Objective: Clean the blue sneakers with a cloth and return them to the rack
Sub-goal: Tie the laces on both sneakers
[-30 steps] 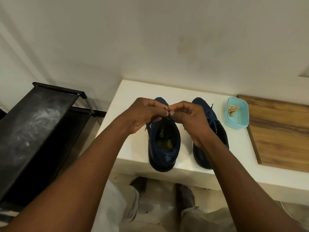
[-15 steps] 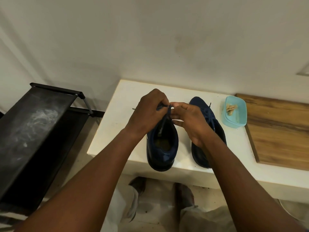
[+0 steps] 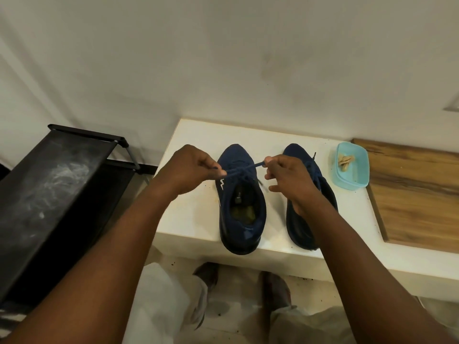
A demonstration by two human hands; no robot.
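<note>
Open ledge [image 3: 188,219] at 9 o'clock of left sneaker [image 3: 242,207]; teal container [image 3: 352,177] obstructs at 2 o'clock of right sneaker [image 3: 300,232].

the blue sneakers [image 3: 242,219] have matt knitted cloth uppers; their laces [image 3: 244,168] are matt cloth cord. the rack [image 3: 49,194] is black metal tube with a dull, dust-smeared shelf. the ledge [image 3: 188,214] is smooth white with a slight sheen, the tub [image 3: 357,176] smooth pale blue plastic, the board [image 3: 409,194] grained matt wood.

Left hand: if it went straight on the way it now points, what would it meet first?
Probably the sneaker between the hands: the left hand, pinching the lace, points across its lacing. Its height above the shoe is unclear.
</note>
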